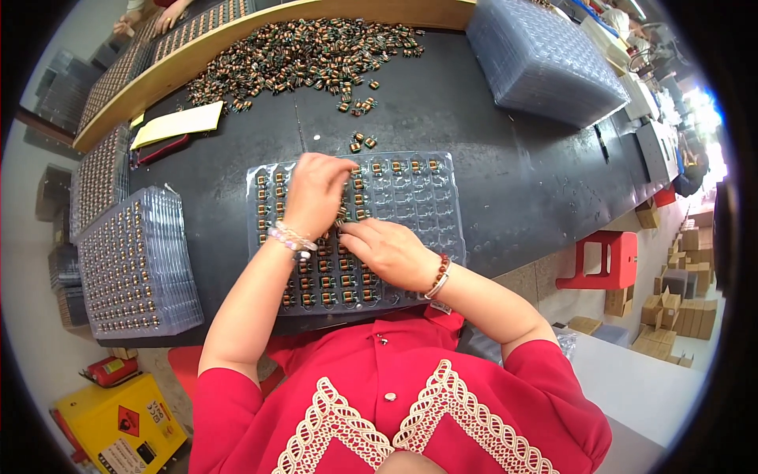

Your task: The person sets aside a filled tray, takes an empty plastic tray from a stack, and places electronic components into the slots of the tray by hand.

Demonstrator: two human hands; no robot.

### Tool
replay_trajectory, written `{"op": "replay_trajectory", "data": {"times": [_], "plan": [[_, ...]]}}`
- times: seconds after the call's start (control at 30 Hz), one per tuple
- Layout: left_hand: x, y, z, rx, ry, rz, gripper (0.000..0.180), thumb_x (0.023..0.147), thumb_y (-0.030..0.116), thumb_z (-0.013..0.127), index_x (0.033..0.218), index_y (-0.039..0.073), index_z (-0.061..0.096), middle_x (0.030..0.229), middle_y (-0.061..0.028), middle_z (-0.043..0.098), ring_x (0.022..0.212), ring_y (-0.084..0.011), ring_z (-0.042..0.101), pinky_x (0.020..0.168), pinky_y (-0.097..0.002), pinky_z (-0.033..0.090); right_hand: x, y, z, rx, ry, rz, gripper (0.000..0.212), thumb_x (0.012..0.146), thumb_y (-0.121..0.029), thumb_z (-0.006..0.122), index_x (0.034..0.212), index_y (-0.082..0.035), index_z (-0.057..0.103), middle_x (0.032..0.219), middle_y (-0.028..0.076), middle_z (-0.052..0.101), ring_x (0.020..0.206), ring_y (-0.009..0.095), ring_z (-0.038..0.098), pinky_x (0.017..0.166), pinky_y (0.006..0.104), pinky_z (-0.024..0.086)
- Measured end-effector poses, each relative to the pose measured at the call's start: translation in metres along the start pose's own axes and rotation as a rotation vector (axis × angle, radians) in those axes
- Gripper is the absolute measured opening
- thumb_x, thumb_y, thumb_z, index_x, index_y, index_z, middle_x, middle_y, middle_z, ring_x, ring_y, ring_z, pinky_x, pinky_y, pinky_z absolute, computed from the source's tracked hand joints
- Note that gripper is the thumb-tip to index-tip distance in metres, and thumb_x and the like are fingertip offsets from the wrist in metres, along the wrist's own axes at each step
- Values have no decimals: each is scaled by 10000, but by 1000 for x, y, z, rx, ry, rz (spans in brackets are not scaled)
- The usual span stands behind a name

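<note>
A clear plastic tray point(426, 207) with rows of small pockets lies in front of me. Small copper-wound coils point(326, 282) fill its left and near pockets and part of the far row; pockets on the right side are bare. My left hand point(317, 189) hovers over the tray's middle, fingers bent together near the far row. Whatever they pinch is too small to make out. Close by, my right hand point(388, 251) rests low over the tray, its curled fingertips among coils at the centre. Those fingertips are partly hidden, and what they grip is unclear.
A big heap of loose coils point(308, 59) lies against a wooden rail point(150, 67). Stacked filled trays point(142, 265) stand left; stacked clear trays point(545, 63) stand far right. Yellow paper point(178, 125) lies left. A red stool point(600, 261) is right. Another person's hand point(170, 16) shows beyond the rail.
</note>
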State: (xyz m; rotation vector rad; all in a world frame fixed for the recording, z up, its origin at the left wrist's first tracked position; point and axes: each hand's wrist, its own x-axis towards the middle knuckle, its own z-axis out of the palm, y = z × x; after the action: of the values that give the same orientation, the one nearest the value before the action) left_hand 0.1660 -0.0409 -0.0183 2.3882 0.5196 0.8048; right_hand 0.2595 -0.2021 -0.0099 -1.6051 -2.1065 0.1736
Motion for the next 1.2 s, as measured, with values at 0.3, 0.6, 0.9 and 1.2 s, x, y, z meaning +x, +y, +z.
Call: {"op": "replay_trajectory", "data": {"times": [0.3,0.6,0.9,1.2], "plan": [[8,10,36,155,-99,-120,162,722,145,739,866,92,687,971,-79,602,1029,-288,512,912,-395,421,-30,31,-17,509,358,538,201,897,-31,577,1085,-28,647,908,85,684,758,143,653,685,268,524],[-26,9,-36,33,-343,-47,214,730,95,721,939,68,684,1016,-75,617,1048,-276,522,936,-389,422,-17,83,-15,48,349,278,122,840,-68,627,959,-58,656,1065,74,686,957,265,654,839,352,526],[-42,5,-29,119,-337,-15,247,760,88,701,1004,63,675,1014,-78,596,1031,-273,524,913,-374,440,-21,77,-20,-216,96,232,267,858,-44,576,1122,-64,610,1274,80,582,1259,281,477,1058,413,384],[-38,1,-38,-246,-205,-290,194,809,31,654,1002,47,653,933,-44,617,921,-190,550,830,-312,461,18,12,4,71,147,81,277,794,-100,672,1064,-57,626,1076,88,624,988,265,590,850,365,495]]}}
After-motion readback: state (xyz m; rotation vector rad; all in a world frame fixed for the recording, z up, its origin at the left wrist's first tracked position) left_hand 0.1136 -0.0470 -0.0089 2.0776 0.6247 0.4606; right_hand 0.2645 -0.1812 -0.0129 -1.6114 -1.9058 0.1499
